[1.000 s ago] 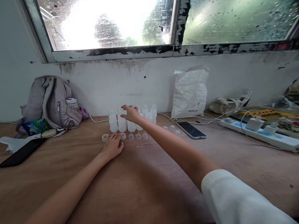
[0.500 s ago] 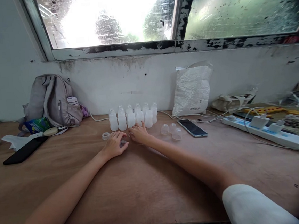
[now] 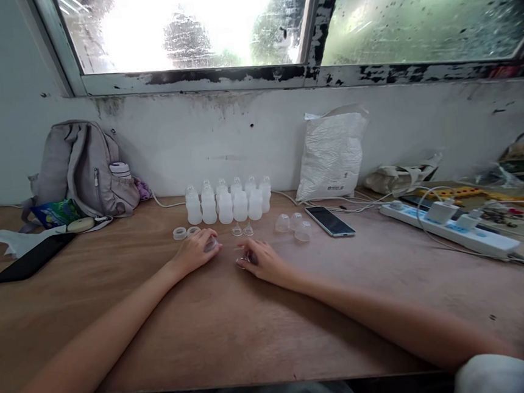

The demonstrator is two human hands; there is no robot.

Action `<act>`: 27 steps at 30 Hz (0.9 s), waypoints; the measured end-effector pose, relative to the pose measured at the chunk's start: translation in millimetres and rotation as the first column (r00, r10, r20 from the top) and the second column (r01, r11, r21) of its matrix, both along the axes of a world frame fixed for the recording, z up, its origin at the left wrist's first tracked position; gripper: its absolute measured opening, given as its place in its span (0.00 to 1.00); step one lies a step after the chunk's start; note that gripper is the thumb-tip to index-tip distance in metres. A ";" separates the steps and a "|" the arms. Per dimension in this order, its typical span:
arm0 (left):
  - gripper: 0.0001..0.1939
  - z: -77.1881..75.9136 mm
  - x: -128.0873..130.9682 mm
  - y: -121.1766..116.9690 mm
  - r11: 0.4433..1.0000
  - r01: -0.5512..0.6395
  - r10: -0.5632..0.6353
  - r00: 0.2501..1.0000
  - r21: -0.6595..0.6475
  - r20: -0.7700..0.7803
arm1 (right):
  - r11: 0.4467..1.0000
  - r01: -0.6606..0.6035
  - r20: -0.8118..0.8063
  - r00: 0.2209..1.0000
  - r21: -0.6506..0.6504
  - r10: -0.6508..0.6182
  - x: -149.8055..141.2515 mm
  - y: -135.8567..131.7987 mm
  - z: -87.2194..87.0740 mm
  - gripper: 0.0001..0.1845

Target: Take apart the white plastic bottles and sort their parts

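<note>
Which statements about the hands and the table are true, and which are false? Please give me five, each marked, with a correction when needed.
1. The left hand has its fingers at a clear ring. True.
2. The right hand holds nothing. False: it holds a small clear piece at its fingertips.
3. The whitish bottles lie on their sides. False: they stand upright, near the wall.
4. The grey backpack is to the left of the bottles. True.
5. The silver-edged phone lies between the two hands. False: it lies to the right of the clear domed caps.
</note>
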State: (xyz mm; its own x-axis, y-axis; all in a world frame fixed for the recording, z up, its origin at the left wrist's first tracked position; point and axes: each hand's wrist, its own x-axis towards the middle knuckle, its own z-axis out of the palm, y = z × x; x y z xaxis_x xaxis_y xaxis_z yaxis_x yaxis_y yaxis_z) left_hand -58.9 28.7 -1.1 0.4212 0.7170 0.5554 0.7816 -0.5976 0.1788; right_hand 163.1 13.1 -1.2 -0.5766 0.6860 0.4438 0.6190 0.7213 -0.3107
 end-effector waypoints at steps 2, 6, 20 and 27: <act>0.13 -0.7 5.9 -5.1 0.999 0.047 -0.045 0.992 -0.018 0.122 | 0.999 -0.019 -0.045 0.999 -0.048 0.017 0.4 -1.9 -7.7 0.18; 0.17 -2.7 26.9 -19.1 0.986 0.153 -0.117 0.918 -0.065 0.380 | 0.993 -0.069 -0.140 0.989 -0.098 0.055 0.0 0.1 -8.6 0.21; 0.11 0.0 44.3 -35.0 0.942 0.334 -0.329 0.923 0.005 0.201 | 0.950 -0.179 -0.207 0.970 -0.256 0.127 6.3 0.4 3.3 0.10; 0.13 2.5 45.7 -36.3 0.946 0.322 -0.315 0.935 -0.021 0.160 | 0.911 -0.199 -0.367 0.929 -0.362 0.057 7.3 7.5 1.1 0.10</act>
